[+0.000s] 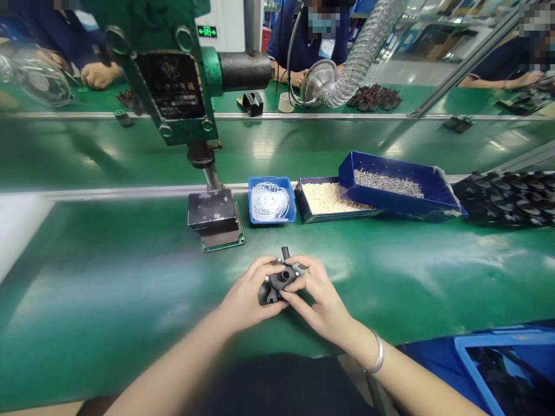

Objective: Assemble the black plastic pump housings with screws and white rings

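Note:
Both of my hands hold one small black plastic housing (281,278) with a short tube sticking up, just above the green bench near its front edge. My left hand (249,292) cups it from the left and below, fingers curled round it. My right hand (316,294) pinches its right side with thumb and fingertips; a silver bangle sits on that wrist. A round opening shows on the housing's top face.
A green press (173,86) with a dark base block (214,216) stands behind my hands. Blue trays hold white rings (271,201), pale small parts (327,199) and metal pins (385,184). Black parts (507,196) are piled at right. Other people sit across the belt.

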`<state>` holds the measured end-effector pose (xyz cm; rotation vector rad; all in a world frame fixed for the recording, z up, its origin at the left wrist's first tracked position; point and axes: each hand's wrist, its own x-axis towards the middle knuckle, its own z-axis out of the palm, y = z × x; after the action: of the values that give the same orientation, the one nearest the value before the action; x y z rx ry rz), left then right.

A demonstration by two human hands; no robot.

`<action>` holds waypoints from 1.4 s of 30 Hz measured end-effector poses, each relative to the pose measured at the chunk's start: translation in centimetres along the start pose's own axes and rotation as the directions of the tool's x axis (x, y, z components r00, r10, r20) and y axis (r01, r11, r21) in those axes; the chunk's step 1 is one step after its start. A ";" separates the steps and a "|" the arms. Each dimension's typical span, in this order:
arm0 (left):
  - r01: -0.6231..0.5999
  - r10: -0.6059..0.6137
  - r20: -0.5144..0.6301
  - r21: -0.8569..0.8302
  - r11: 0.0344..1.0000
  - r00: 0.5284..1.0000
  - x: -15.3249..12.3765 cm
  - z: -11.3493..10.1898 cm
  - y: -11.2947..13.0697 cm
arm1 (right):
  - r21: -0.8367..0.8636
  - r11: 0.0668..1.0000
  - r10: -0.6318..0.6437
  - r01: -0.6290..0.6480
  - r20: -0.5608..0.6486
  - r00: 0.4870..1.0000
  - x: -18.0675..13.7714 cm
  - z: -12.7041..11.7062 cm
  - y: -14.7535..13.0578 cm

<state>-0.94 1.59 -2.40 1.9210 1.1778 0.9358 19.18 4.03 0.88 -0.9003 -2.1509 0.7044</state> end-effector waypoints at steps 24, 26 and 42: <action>-0.087 0.099 -0.084 0.133 0.987 0.992 -0.5 0.6 -0.3 | -0.350 0.912 -0.238 0.212 -0.033 0.971 -2.1 -1.5 0.5; -0.142 0.166 -0.102 0.206 0.968 0.981 -0.5 0.5 -0.3 | -0.367 0.910 -0.214 0.191 -0.022 0.977 -2.1 -1.6 0.6; -0.160 0.196 -0.058 0.377 0.912 0.979 -0.8 0.9 0.0 | -0.352 0.921 -0.186 0.167 -0.021 0.982 -2.6 -0.7 0.0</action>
<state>-0.48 0.66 -3.02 2.3408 1.3264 0.9598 21.06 2.15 0.27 -0.8750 -2.3135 0.2056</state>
